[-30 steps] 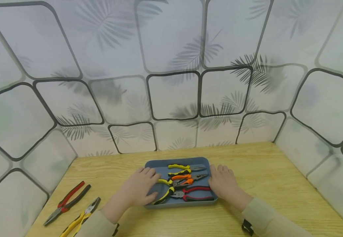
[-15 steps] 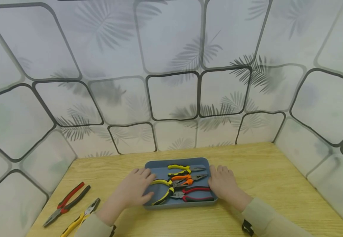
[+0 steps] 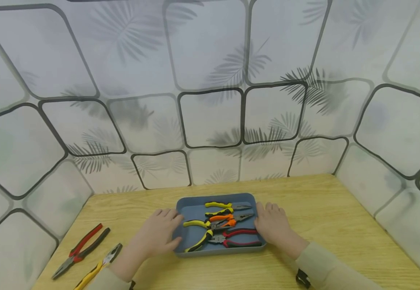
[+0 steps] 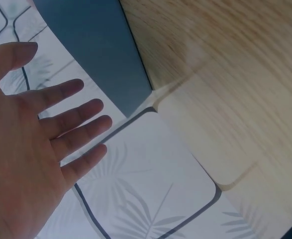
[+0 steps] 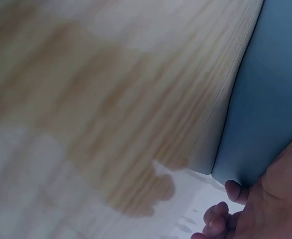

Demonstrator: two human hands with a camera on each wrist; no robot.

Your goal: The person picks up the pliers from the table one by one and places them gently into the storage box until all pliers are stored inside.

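A blue-grey tray [image 3: 224,253] lies on the wooden table with several pliers in it. These are yellow-black long-nose pliers [image 3: 219,205] at the back, orange pliers [image 3: 221,218], yellow-black pliers [image 3: 200,243] spread wide at the left, and red-black pliers [image 3: 242,231] at the front right. My left hand [image 3: 159,233] is at the tray's left end, fingers extended; the left wrist view shows its palm facing the tray wall [image 4: 101,50]. My right hand [image 3: 273,223] rests against the right end, palm side along the outer wall [image 5: 265,99], fingers loosely bent near the corner.
Left of the tray, red-black long-nose pliers [image 3: 75,255] lie on the table [image 3: 322,225]. Near them are yellow pliers [image 3: 93,274], partly behind the left sleeve. Leaf-patterned walls [image 3: 213,121] enclose the table at the back and both sides.
My left hand has drawn back leftward, from over the tray's left part to its left edge, uncovering the yellow-black pliers' handles. The right hand has stayed at the right end.
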